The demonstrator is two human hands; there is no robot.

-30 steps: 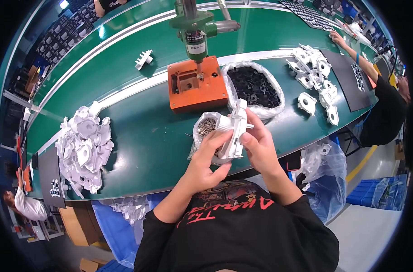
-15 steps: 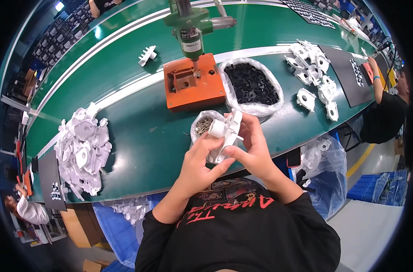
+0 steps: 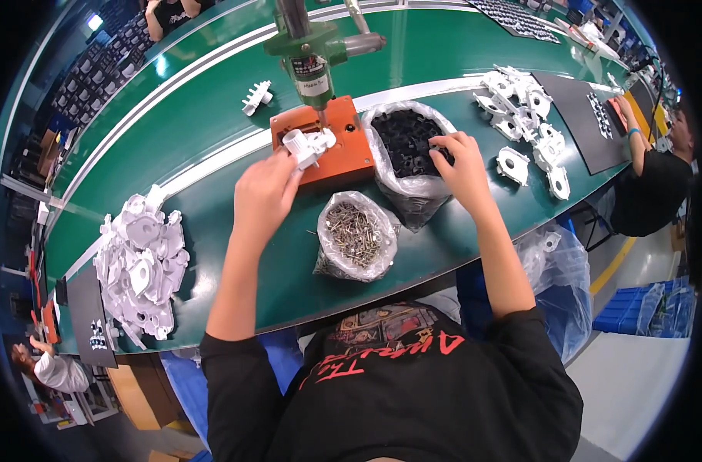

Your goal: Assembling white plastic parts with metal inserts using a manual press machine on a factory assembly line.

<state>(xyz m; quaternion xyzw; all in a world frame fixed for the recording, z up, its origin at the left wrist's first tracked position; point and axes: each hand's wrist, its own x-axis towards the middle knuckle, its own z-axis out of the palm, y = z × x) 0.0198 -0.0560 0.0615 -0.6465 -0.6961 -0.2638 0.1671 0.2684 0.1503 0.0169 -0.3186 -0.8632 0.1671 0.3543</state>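
My left hand (image 3: 266,189) grips a white plastic part (image 3: 307,148) with a ribbed round end, holding it at the orange fixture block (image 3: 332,165). Above the block hangs the green machine head (image 3: 312,65), its thin spindle coming down just behind the part. At the right edge of a clear plastic bag (image 3: 409,189), my right hand (image 3: 462,168) pinches with thumb and fingers at small black plastic parts (image 3: 403,142); a black piece seems to lie between the fingertips. Nearer me stands a bag of metal screws (image 3: 356,235), touched by neither hand.
White plastic housings (image 3: 142,262) are heaped on the left, with more housings (image 3: 513,165) on the right. A lone white part (image 3: 257,98) lies behind the fixture. Dark mats (image 3: 578,123) lie farther along the green table. Co-workers (image 3: 651,181) sit at both sides.
My hands have parted. The left has carried the white part forward to the orange block; the right has let go of it and moved to the bag of black parts.
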